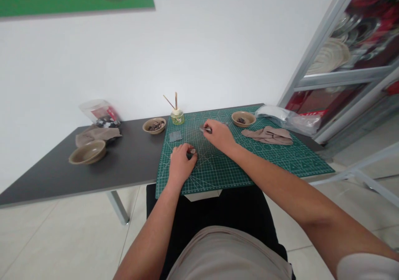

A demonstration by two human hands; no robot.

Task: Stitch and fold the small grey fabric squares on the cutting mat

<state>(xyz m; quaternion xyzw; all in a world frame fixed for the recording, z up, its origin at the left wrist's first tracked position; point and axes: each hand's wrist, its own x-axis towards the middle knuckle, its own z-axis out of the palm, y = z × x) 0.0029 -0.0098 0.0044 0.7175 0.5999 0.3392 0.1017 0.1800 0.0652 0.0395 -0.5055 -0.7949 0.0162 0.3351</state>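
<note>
Resting on the green cutting mat [215, 174], my left hand [181, 163] pinches a small pale piece [193, 151] between thumb and fingers. What kind of piece it is cannot be made out. To the right and a little farther back, my right hand [220, 135] is closed on a small thin grey piece [205, 128], blurred and partly hidden by the fingers. Just beyond my left hand lies a flat grey square [175, 136]. The two hands are apart.
Bowls of small dark pieces stand left [146, 128] and right [249, 124]. A reed diffuser [177, 117] stands between them. A brown cloth [268, 135] lies right, near plastic bags [299, 122]. Another bowl [88, 153] and cloth [93, 135] sit on the dark table [131, 159].
</note>
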